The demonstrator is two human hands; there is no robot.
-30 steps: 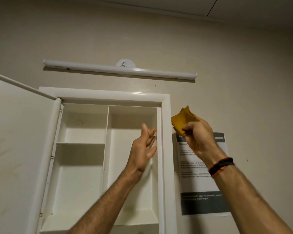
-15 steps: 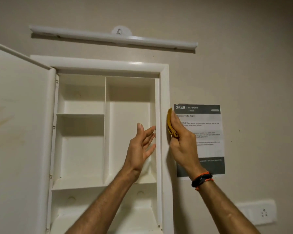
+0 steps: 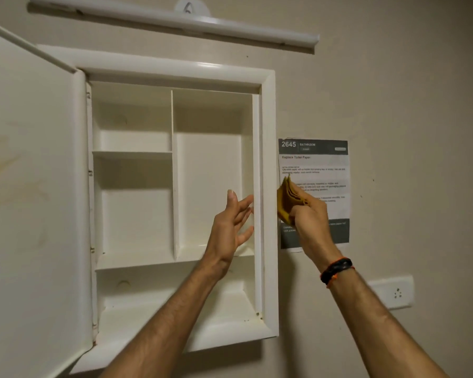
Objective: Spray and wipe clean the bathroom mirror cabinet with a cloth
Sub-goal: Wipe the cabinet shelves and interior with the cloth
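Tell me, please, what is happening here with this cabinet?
A person is cleaning a white wall cabinet whose door stands open. The right hand grips a folded yellow cloth against the outer side of the cabinet's right frame. The left hand is open, fingers spread, in front of the right compartment, holding nothing. No spray bottle is in view.

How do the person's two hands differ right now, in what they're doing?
The left hand is open with straight, spread fingers and holds nothing; the right hand is curled around a folded mustard-yellow cloth. The left is in front of the white cabinet's interior; the right is beside its outer right edge. Both are raised.
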